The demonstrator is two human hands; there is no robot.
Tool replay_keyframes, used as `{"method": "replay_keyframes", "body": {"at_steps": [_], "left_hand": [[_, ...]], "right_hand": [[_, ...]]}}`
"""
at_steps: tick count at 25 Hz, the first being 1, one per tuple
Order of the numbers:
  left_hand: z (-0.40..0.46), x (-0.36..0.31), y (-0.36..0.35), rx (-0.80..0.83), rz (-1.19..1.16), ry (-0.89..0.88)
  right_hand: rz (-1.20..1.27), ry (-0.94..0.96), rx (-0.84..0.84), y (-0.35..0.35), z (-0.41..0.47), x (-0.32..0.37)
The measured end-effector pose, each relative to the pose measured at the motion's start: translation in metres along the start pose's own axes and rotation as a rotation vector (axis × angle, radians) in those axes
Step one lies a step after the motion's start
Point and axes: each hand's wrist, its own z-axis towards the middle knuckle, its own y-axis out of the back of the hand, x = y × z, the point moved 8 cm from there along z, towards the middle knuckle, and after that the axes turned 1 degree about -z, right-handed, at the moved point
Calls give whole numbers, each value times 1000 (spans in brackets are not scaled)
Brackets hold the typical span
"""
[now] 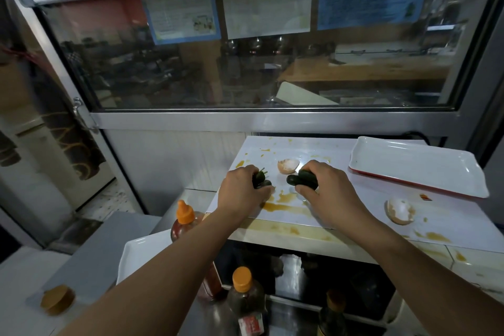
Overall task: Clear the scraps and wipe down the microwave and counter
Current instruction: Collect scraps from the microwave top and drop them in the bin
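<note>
Both hands are on top of the microwave [354, 215], each curled round dark green vegetable scraps. The left hand [242, 191] grips a small bunch of green scraps [260, 179] with thin stalks poking up past the knuckles; the right hand [324, 194] pinches a stubby dark green piece [301, 181] between thumb and fingers, its rounded end sticking out toward the left. Both forearms reach forward and slightly inward, wrists low, palms down, so the two hands sit close together — just apart — in front of a half eggshell [287, 166].

The green pieces look light and firm, probably a bit slick, since they lie among brown sauce spills [283, 206] on the white top; a full wrap of the fingers suits them better than a fingertip pinch. The eggshells are another matter — thin, brittle, likely to crack if squeezed. The near one and a second eggshell [399, 211] over to the right would best be cupped from underneath or taken lightly by the rim.

A white tray [436, 172] with a red underside rests at the back right of the microwave top, near enough to take scraps. Sauce bottles [185, 222] with orange caps stand lower on the worktop [90, 251], below the left arm.
</note>
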Motion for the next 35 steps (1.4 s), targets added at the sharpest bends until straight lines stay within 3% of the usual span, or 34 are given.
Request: {"method": "replay_keyframes", "body": {"at_steps": [11, 35], "left_hand": [[4, -2, -3, 82, 43, -35], [-27, -28, 34, 56, -149, -138]], "right_hand": [[-8, -6, -1, -4, 2, -3], [-50, 31, -19, 21, -16, 21]]}}
